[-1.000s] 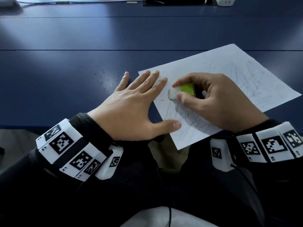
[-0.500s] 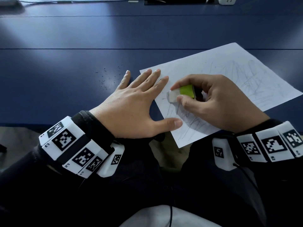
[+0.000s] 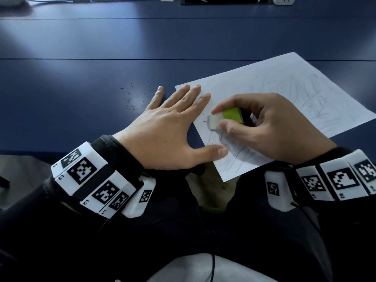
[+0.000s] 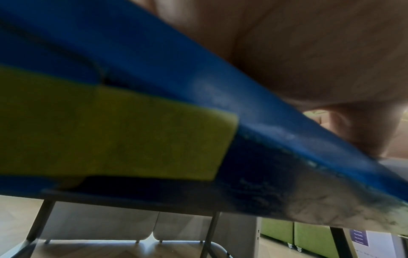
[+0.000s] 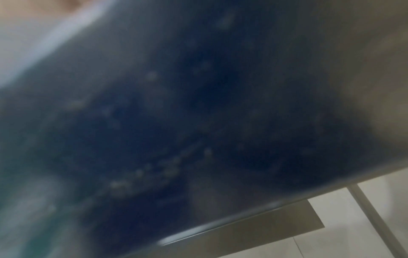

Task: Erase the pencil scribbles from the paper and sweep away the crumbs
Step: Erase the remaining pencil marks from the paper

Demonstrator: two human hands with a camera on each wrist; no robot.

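A white sheet of paper (image 3: pixel 289 92) with grey pencil scribbles lies tilted on the dark blue table (image 3: pixel 101 47). My right hand (image 3: pixel 264 127) pinches a white eraser with a green sleeve (image 3: pixel 223 118) and holds its white end down on the sheet's left part. My left hand (image 3: pixel 168 129) lies flat with fingers spread, its fingertips and thumb pressing the paper's left edge. Dark eraser crumbs (image 3: pixel 134 96) dot the table left of the sheet. The left wrist view shows my palm (image 4: pixel 309 52) above the table's blue edge (image 4: pixel 198 97). The right wrist view is blurred.
A cable and a white power strip (image 3: pixel 283 0) lie along the far edge of the table. The table's near edge runs just under my wrists, and a corner of the paper hangs over it. Table legs (image 4: pixel 38 225) and green cabinets (image 4: pixel 309 233) show below.
The eraser in my right hand has shifted slightly back and forth over the scribbles near the sheet's left edge. My left hand has stayed pressing the paper.
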